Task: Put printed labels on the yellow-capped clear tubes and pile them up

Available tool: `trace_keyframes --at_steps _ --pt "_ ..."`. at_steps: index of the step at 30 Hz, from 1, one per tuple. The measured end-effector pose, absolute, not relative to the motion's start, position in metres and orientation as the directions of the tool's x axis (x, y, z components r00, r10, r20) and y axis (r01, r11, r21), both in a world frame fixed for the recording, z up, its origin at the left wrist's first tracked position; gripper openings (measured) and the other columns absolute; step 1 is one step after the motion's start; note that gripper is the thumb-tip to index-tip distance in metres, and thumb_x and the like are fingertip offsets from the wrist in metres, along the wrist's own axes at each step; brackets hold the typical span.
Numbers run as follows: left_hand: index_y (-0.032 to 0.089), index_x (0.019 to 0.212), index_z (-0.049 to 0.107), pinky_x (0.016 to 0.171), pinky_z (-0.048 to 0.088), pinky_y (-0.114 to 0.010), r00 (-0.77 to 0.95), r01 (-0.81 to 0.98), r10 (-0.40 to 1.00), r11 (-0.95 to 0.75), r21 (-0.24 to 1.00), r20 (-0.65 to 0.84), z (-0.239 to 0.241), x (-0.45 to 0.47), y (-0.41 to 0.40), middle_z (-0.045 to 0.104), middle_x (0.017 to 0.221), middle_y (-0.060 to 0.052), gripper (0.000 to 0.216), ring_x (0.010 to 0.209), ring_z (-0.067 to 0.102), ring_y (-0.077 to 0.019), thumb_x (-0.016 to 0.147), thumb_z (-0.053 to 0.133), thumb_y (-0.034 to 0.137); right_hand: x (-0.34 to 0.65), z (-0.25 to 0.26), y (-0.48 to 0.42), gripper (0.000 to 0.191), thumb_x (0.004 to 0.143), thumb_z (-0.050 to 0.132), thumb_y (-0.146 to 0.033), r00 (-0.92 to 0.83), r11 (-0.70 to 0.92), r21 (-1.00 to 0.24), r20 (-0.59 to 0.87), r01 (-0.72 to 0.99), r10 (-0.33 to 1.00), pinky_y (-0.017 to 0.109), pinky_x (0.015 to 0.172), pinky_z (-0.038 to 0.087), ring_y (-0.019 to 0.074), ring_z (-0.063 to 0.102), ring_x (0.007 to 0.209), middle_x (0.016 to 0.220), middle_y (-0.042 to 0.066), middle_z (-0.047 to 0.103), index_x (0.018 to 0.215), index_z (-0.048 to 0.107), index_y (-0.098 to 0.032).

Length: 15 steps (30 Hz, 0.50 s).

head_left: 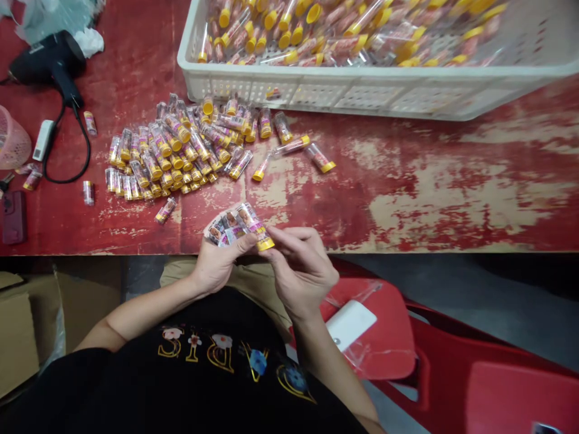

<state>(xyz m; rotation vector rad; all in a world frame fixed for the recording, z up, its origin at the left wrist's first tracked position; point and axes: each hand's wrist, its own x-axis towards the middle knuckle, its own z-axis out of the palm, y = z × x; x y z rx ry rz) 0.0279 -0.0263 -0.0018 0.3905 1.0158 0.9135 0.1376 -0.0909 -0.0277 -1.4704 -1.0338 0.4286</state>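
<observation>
My left hand [217, 260] is closed on a fan of small printed plastic sleeves [225, 224], its thumb pressed over them. At the right side of the fan is a clear tube with a yellow cap [265, 244], partly covered by printed film. The fingertips of my right hand [305, 265] pinch at that tube near its cap; whether a sleeve edge is also between them I cannot tell. Beyond my hands lies a pile of sleeved tubes with yellow caps [174, 144]. A single sleeved tube [165, 210] rests closer to me.
A white perforated crate [325, 90] full of yellow-capped tubes stands at the back. Loose tubes [320, 158] lie before it. On the left are a black heat gun [54, 60] with its cord, a pink basket [12, 138] and a phone [14, 217]. Red chairs [384, 343] stand below right.
</observation>
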Motion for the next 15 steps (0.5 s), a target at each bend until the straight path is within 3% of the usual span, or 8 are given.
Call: trace_keyframes --at_steps 3,10,15 --pt "0.022 0.094 0.074 0.087 0.057 -0.032 0.204 -0.472 0.815 0.568 0.675 -0.543 -0.003 0.023 -0.029 0.075 0.083 -0.001 0.050 0.086 0.072 -0.0196 0.049 0.096 0.018 0.138 -0.025 -0.091 0.032 0.086 0.071 -0.017 0.495 0.145 -0.904 0.348 0.403 0.796 0.028 0.064 0.054 0.0128 0.063 0.077 0.088 0.002 0.064 0.113 0.075 -0.033" --pt "0.019 0.086 0.075 0.082 0.059 -0.038 0.284 -0.404 0.803 0.596 0.695 -0.524 -0.003 0.019 -0.031 0.074 0.084 -0.006 0.038 0.082 0.071 -0.0234 0.054 0.095 0.024 0.134 -0.018 -0.089 0.037 0.083 0.073 -0.012 0.510 0.147 -0.849 0.434 0.508 0.743 0.027 0.060 0.053 0.0116 0.062 0.071 0.085 0.001 0.066 0.113 0.075 -0.034" --pt "0.020 0.084 0.073 0.076 0.060 -0.034 0.298 -0.396 0.816 0.577 0.714 -0.495 -0.006 0.016 -0.026 0.074 0.082 -0.004 0.034 0.076 0.070 -0.0192 0.059 0.093 0.033 0.132 -0.019 -0.080 0.037 0.083 0.073 -0.012 0.484 0.159 -0.828 0.458 0.539 0.746 0.028 0.060 0.053 0.0119 0.062 0.071 0.084 0.000 0.066 0.112 0.075 -0.035"
